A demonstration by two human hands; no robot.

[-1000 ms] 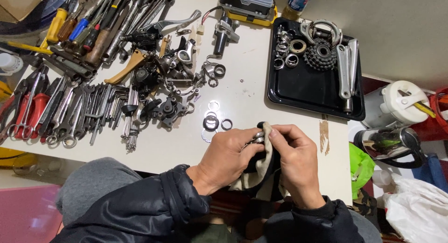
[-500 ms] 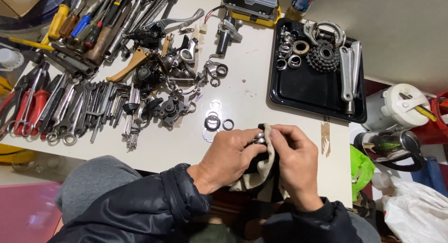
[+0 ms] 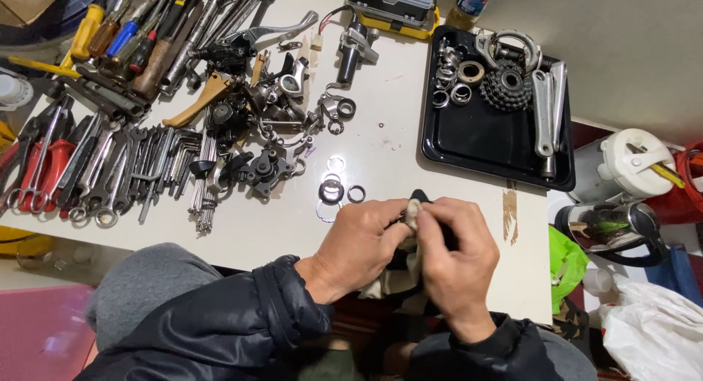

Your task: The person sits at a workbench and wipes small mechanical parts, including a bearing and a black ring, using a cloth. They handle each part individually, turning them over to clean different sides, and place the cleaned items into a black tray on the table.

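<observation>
Gripping a grubby cloth (image 3: 399, 275) at the near edge of the white table (image 3: 395, 143), left hand (image 3: 359, 245) and right hand (image 3: 450, 253) are closed together around it; any part inside is hidden. Loose rings (image 3: 333, 191) lie just beyond the knuckles; black tray (image 3: 480, 136) stands well apart

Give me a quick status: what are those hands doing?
Left hand and right hand both pinching a dirty rag. Washers just beyond.
</observation>
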